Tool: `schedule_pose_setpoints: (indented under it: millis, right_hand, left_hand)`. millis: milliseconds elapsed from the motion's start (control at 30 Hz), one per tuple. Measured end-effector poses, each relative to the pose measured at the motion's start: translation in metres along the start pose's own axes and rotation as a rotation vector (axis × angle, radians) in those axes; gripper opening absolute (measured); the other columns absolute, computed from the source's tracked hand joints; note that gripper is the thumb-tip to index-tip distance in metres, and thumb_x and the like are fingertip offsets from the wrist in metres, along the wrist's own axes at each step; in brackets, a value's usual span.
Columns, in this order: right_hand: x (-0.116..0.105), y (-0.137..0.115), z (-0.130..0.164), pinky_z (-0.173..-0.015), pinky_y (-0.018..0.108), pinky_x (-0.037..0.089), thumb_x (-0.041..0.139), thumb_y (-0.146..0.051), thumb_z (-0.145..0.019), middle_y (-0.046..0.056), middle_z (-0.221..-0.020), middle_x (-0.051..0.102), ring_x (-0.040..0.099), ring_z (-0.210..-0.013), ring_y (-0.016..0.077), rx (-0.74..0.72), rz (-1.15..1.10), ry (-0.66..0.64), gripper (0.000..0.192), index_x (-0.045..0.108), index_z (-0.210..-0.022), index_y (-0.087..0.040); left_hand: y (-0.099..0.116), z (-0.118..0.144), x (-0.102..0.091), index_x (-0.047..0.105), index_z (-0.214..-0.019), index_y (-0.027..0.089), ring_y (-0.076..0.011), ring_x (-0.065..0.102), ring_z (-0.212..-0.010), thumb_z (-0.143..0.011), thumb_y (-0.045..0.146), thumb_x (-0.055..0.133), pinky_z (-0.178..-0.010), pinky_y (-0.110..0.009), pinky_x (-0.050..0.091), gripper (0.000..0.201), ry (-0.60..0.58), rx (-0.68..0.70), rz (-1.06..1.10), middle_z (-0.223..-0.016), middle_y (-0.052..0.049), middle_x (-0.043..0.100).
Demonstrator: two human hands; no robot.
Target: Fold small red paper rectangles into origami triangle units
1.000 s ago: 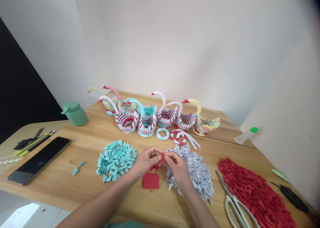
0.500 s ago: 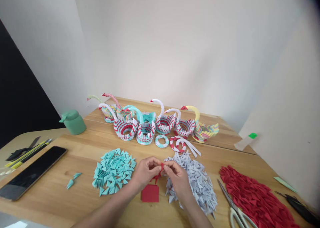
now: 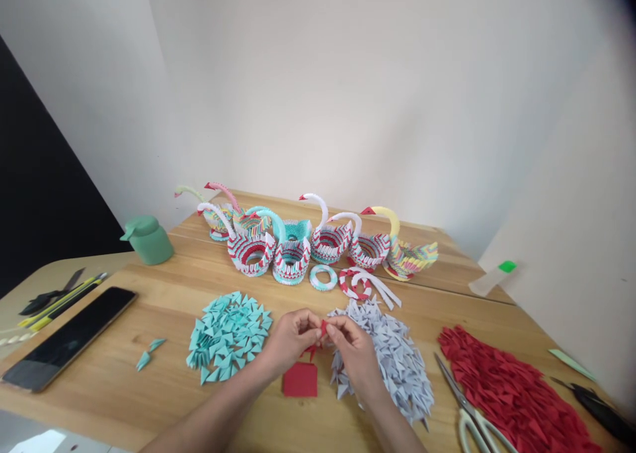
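Note:
My left hand (image 3: 291, 340) and my right hand (image 3: 354, 348) meet over the wooden table (image 3: 149, 400), fingertips pinched together on a small red folded paper piece (image 3: 323, 327). A red paper square (image 3: 300, 379) lies flat just below the hands, with a small red folded bit above it. A pile of teal folded triangles (image 3: 228, 335) lies left of my left hand. A pile of white folded triangles (image 3: 392, 357) lies under and right of my right hand.
Several paper swans (image 3: 293, 244) stand in a row at the back, with two paper rings in front. A heap of red triangles (image 3: 507, 390) and scissors (image 3: 472, 413) lie at the right. A phone (image 3: 67, 340), pens, a green container (image 3: 146, 239) and a glue stick (image 3: 491, 277) sit around.
The hands keep working the small red piece in the same spot, fingers shifting slightly. The view has shifted a little; nothing on the table has moved.

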State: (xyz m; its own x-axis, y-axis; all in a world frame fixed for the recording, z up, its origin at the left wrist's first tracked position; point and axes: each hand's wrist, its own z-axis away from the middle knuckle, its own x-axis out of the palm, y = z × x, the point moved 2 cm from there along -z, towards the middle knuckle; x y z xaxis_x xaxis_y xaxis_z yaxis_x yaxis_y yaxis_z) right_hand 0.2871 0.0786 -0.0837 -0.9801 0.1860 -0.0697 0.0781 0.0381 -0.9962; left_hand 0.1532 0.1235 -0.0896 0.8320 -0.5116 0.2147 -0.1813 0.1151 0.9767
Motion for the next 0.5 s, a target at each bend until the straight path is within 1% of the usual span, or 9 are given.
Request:
schedule_pose_setpoints:
  millis: [100,233,367,500]
  right_hand:
    - [0.0,0.0,0.0,-0.062,0.027,0.044,0.064,-0.046,-0.078,0.002,-0.066,0.061,0.056,-0.063,0.0172,-0.016,-0.02,-0.008,0.029,0.064,-0.079,-0.017]
    - [0.0,-0.002,-0.001,-0.059,0.026,0.044,0.065,-0.047,-0.078,0.0,-0.063,0.058,0.053,-0.06,0.0156,-0.03,-0.005,0.027,0.03,0.064,-0.077,-0.017]
    - [0.0,-0.004,0.0,-0.059,0.026,0.043,0.067,-0.048,-0.075,0.0,-0.064,0.059,0.053,-0.06,0.0156,-0.014,-0.002,0.022,0.031,0.063,-0.076,-0.017]
    - [0.001,-0.005,0.001,-0.062,0.026,0.042,0.066,-0.046,-0.076,0.001,-0.064,0.059,0.053,-0.063,0.0156,-0.013,0.006,-0.018,0.03,0.064,-0.075,-0.017]
  left_hand:
    - [0.001,-0.001,-0.001,0.059,-0.071,0.013,-0.01,0.052,-0.053,-0.066,0.036,0.072,-0.054,-0.021,0.039,0.026,0.0,-0.025,0.024,-0.06,-0.002,0.062]
    - [0.009,0.0,-0.005,0.065,-0.074,0.012,-0.0118,0.055,-0.059,-0.066,0.04,0.073,-0.057,-0.022,0.042,0.03,0.037,-0.008,-0.041,-0.066,-0.004,0.065]
    - [0.012,0.001,-0.009,0.066,-0.071,0.012,-0.0119,0.054,-0.058,-0.07,0.041,0.069,-0.056,-0.022,0.042,0.028,0.073,0.02,-0.11,-0.064,-0.003,0.064]
    - [0.012,0.002,-0.01,0.066,-0.069,0.013,-0.0116,0.053,-0.058,-0.075,0.036,0.064,-0.057,-0.021,0.041,0.023,0.091,0.062,-0.186,-0.062,-0.002,0.063]
